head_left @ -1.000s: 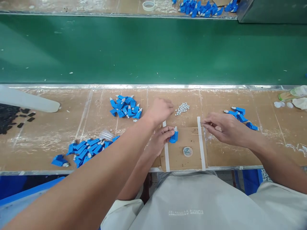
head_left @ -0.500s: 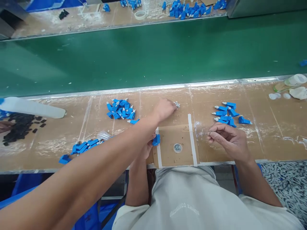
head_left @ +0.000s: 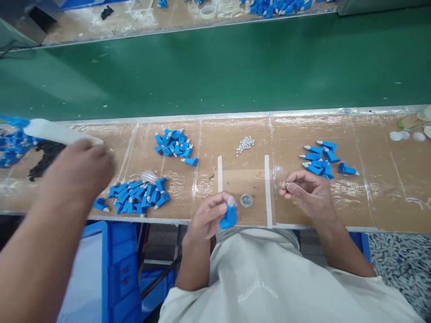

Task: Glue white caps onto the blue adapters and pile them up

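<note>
My left hand [head_left: 206, 220] is closed on a blue connector [head_left: 229, 219] with a white tip, held just off the bench's near edge. My right hand [head_left: 308, 193] rests on the bench to the right of a white tape strip [head_left: 267, 188], with finger and thumb pinched on a small white piece [head_left: 287, 184]. A small round metal dish [head_left: 246, 200] lies between my hands. A little heap of white pieces [head_left: 245, 143] sits further back.
Another person's hand [head_left: 79, 172] and forearm hover, blurred, over the bench's left part. Blue connectors lie in heaps at back centre [head_left: 175, 143], front left [head_left: 139, 195] and right [head_left: 321, 157]. Black parts [head_left: 45, 157] lie far left. A green conveyor belt [head_left: 215, 67] runs behind; blue crates [head_left: 117, 269] stand below.
The other person's arm has drawn back from the white pieces to the far left. My left hand has pulled the blue connector toward me, past the bench edge. My right hand stays pinched.
</note>
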`<act>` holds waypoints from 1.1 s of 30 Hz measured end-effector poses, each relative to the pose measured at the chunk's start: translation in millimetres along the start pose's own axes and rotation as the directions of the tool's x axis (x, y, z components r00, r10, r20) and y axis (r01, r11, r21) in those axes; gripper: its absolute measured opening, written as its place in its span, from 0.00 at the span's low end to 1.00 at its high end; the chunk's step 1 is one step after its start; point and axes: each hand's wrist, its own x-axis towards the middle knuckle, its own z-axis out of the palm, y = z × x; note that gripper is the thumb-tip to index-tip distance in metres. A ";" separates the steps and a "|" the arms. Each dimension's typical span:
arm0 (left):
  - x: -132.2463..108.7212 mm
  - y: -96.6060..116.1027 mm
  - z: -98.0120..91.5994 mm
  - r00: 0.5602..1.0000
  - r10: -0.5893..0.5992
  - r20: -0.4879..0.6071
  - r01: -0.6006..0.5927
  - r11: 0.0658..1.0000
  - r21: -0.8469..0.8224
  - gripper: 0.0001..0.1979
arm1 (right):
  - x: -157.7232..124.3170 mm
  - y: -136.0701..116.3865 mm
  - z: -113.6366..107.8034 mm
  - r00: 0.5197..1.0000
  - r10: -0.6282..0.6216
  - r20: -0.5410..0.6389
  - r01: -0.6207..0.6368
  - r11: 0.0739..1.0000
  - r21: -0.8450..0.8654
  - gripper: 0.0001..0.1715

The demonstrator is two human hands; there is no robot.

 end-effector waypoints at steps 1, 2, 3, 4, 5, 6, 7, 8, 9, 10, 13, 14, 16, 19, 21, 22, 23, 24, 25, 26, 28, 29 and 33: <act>-12.6 -1.1 25.9 0.999 -0.014 0.042 0.020 0.987 -0.160 0.28 | 0.3 0.9 3.3 1.000 0.016 0.017 -0.017 0.999 0.043 0.18; -20.1 -2.2 49.6 0.995 -0.021 0.093 0.052 0.936 -0.349 0.26 | 0.4 1.6 6.4 0.999 0.035 0.034 -0.038 0.996 0.082 0.19; -22.9 -3.0 68.9 0.990 -0.017 0.143 0.091 0.847 -0.525 0.24 | 0.2 2.0 9.1 0.997 0.056 0.048 -0.061 0.991 0.115 0.20; -21.8 -3.0 82.8 0.981 -0.016 0.191 0.141 0.735 -0.663 0.23 | -0.2 2.2 11.3 0.995 0.078 0.057 -0.085 0.986 0.140 0.20; -18.0 -2.1 91.3 0.972 -0.015 0.234 0.190 0.637 -0.747 0.22 | -0.8 2.2 13.0 0.993 0.101 0.061 -0.110 0.982 0.156 0.20; -12.6 -0.5 95.3 0.965 -0.019 0.263 0.224 0.582 -0.782 0.22 | -1.4 2.2 14.2 0.991 0.120 0.062 -0.129 0.978 0.163 0.20; -6.9 1.5 96.2 0.960 -0.023 0.279 0.245 0.550 -0.799 0.22 | -2.0 2.2 14.9 0.989 0.134 0.061 -0.143 0.976 0.162 0.20; -1.6 3.6 95.4 0.955 -0.022 0.294 0.261 0.529 -0.808 0.22 | -2.5 2.3 15.3 0.988 0.143 0.060 -0.151 0.976 0.154 0.20; 2.8 5.5 94.0 0.952 -0.017 0.306 0.271 0.513 -0.814 0.22 | -2.8 2.5 15.5 0.988 0.146 0.056 -0.153 0.977 0.145 0.21; 6.1 6.9 93.0 0.949 -0.010 0.314 0.276 0.503 -0.819 0.22 | -3.0 2.8 15.6 0.988 0.148 0.052 -0.154 0.978 0.138 0.21; 10.5 8.5 93.8 0.943 0.006 0.333 0.289 0.486 -0.825 0.22 | -2.3 3.4 15.7 0.988 0.150 0.041 -0.155 0.980 0.126 0.21; 11.0 8.6 94.8 0.940 0.006 0.340 0.295 0.483 -0.824 0.22 | -1.9 3.4 16.0 0.987 0.155 0.040 -0.159 0.980 0.123 0.21; 12.2 8.6 96.5 0.937 0.005 0.350 0.305 0.479 -0.823 0.22 | -1.0 2.9 16.6 0.986 0.161 0.031 -0.164 0.980 0.116 0.20; 15.2 9.0 96.1 0.931 0.006 0.364 0.318 0.470 -0.823 0.22 | -0.3 1.9 17.7 0.991 0.134 0.006 -0.134 0.983 0.122 0.19; 17.3 8.7 94.7 0.926 0.000 0.378 0.335 0.463 -0.820 0.22 | -0.6 1.6 18.2 0.994 0.104 -0.019 -0.100 0.987 0.127 0.18; 18.2 8.2 94.1 0.922 -0.007 0.386 0.346 0.461 -0.817 0.22 | -1.0 1.7 18.4 0.995 0.091 -0.034 -0.086 0.989 0.121 0.17; 18.9 7.5 93.7 0.919 -0.014 0.394 0.355 0.459 -0.814 0.22 | -1.5 2.0 18.6 0.996 0.077 -0.053 -0.071 0.991 0.110 0.18; 19.5 6.6 93.5 0.916 -0.019 0.400 0.364 0.458 -0.811 0.22 | -2.0 2.5 18.8 0.995 0.062 -0.074 -0.054 0.994 0.095 0.18; 19.9 5.6 93.5 0.914 -0.022 0.406 0.370 0.456 -0.809 0.22 | -2.4 3.1 19.0 0.995 0.046 -0.093 -0.039 0.996 0.078 0.18; 20.2 4.6 93.7 0.911 -0.024 0.411 0.376 0.453 -0.808 0.22 | -2.8 3.7 19.2 0.993 0.029 -0.111 -0.022 0.998 0.066 0.19; 20.5 3.1 94.4 0.907 -0.021 0.420 0.384 0.447 -0.808 0.22 | -2.9 4.7 19.8 0.990 -0.003 -0.138 0.011 0.998 0.055 0.19; 20.7 2.7 94.7 0.906 -0.020 0.422 0.386 0.446 -0.807 0.22 | -2.7 4.9 20.1 0.989 -0.014 -0.145 0.022 0.998 0.055 0.19; 20.7 2.3 94.9 0.910 -0.022 0.414 0.381 0.442 -0.812 0.21 | -0.3 3.7 20.2 0.986 -0.031 -0.161 0.039 0.998 0.049 0.19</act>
